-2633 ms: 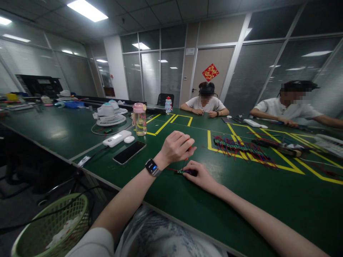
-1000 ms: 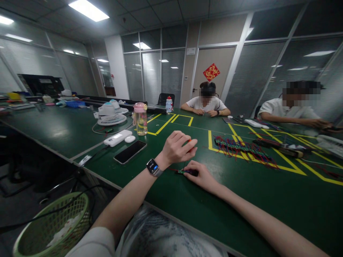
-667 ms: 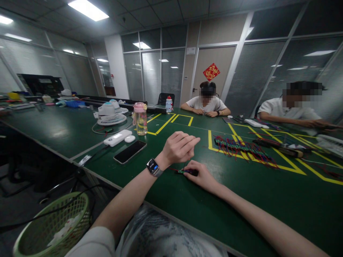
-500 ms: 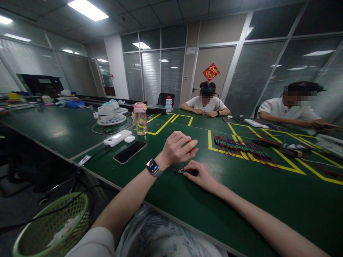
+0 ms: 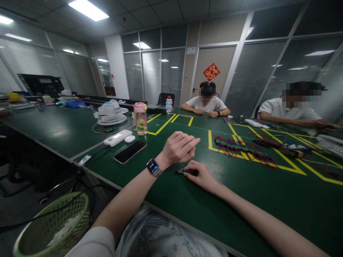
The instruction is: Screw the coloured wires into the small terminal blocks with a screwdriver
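Note:
My left hand point(image 5: 180, 147), with a smartwatch point(image 5: 152, 167) on its wrist, is closed above the table around a screwdriver. Its handle is hidden behind the fingers; the thin dark shaft point(image 5: 184, 166) points down at a small green circuit board point(image 5: 180, 172). Just below, my right hand point(image 5: 200, 174) rests on the green table point(image 5: 166, 192), thumb and fingers pinching the board and a dark part attached to it. Red wire shows at the board's left end. Whether the screwdriver tip touches the board I cannot tell.
Several wired circuit boards point(image 5: 242, 148) lie in a row to the right. A phone point(image 5: 130, 151), white power strip point(image 5: 118, 137), drink bottle point(image 5: 140, 119) and fans point(image 5: 111, 114) stand left. Two people sit across the table. A green basket point(image 5: 80, 203) is below left.
My left hand's fingers have turned and stretched slightly to the right, covering the orange handle that showed before. My right hand and the board stay in place.

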The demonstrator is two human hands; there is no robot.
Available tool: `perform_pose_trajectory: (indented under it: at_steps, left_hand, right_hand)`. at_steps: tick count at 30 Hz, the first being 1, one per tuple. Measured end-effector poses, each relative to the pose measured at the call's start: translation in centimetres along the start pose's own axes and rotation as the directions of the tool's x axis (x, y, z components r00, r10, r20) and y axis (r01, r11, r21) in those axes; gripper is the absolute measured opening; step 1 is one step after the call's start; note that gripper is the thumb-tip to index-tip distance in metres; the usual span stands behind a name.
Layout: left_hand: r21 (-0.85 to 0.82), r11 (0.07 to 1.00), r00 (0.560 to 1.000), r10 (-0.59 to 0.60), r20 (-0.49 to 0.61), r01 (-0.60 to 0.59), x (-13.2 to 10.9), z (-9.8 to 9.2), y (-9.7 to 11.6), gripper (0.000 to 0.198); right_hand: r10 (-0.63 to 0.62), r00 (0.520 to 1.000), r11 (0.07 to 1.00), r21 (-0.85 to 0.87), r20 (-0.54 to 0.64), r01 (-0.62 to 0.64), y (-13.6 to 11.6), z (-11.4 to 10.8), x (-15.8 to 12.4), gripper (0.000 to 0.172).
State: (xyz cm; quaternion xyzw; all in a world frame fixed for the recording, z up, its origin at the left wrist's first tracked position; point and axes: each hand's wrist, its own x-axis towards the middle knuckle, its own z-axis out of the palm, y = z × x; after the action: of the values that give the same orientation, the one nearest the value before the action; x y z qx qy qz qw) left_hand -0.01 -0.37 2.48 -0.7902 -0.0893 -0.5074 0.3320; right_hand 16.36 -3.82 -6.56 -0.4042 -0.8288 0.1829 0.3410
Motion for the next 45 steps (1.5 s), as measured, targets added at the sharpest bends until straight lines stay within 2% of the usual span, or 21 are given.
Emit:
perform_pose_trajectory:
  at_steps: [5, 8, 19, 25, 34, 40, 45]
  left_hand:
    - [0.007, 1.0, 0.999, 0.01, -0.046, -0.01, -0.03, 0.05, -0.09, 0.018]
    - [0.031, 0.999, 0.998, 0.011, -0.056, -0.01, -0.17, 0.03, -0.15, 0.02]
    - [-0.025, 1.0, 1.0, -0.001, -0.002, 0.001, -0.18, 0.09, -0.16, 0.032]
    - [0.008, 1.0, 0.999, 0.008, -0.052, -0.007, -0.35, 0.23, -0.28, 0.019]
    - [-0.043, 0.999, 1.0, -0.005, -0.023, 0.004, -0.18, -0.06, -0.2, 0.024]
    - [-0.015, 1.0, 0.999, -0.005, -0.05, 0.004, -0.19, 0.09, -0.16, 0.019]
    - [-0.038, 0.999, 1.0, -0.016, -0.026, 0.015, -0.21, -0.08, -0.14, 0.021]
  right_hand:
    - [-0.001, 1.0, 1.0, 0.009, -0.001, 0.001, -0.02, 0.02, 0.0, 0.013]
    - [0.0, 1.0, 1.0, 0.01, -0.001, 0.0, 0.01, 0.03, -0.01, 0.013]
    - [0.008, 1.0, 1.0, 0.003, 0.001, -0.008, 0.01, 0.04, -0.04, 0.013]
    - [0.001, 1.0, 1.0, 0.006, 0.006, -0.002, 0.02, -0.01, -0.01, 0.014]
    - [0.003, 1.0, 1.0, -0.003, -0.003, -0.003, -0.05, 0.04, 0.02, 0.013]
    - [0.011, 1.0, 1.0, 0.013, 0.005, -0.011, 0.15, 0.1, 0.05, 0.013]
    - [0.016, 1.0, 1.0, 0.003, 0.01, -0.016, -0.02, 0.03, 0.02, 0.014]
